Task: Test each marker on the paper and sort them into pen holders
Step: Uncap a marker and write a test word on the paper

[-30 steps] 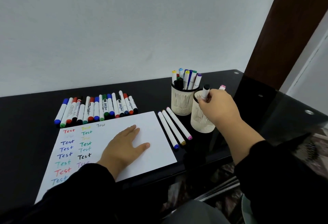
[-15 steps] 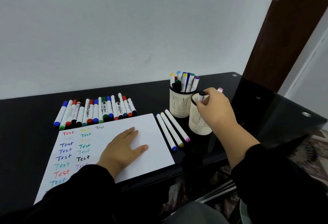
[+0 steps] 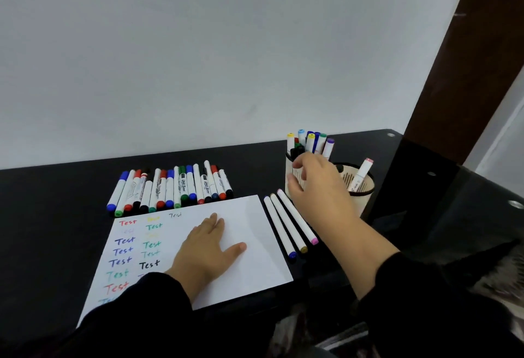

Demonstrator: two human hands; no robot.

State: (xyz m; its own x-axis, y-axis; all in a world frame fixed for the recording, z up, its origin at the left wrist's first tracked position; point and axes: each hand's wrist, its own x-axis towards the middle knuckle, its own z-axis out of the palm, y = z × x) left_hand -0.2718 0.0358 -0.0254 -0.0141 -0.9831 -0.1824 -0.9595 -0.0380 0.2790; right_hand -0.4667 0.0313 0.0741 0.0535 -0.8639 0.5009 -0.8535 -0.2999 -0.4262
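Three white markers lie lower right of centre; your right hand, grip loosely curled and holding nothing, should pinch one mid-barrel while your left hand, fingers flat and spread, pins the white paper sheet.

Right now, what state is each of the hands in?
Left hand: open, fingers flat on the paper.
Right hand: open, fingers loosely curled, holding nothing, in front of the fuller pen holder.

left hand: flat on the paper, fingers straight
right hand: empty, fingertips before the left pen holder
loose markers: just below those fingertips
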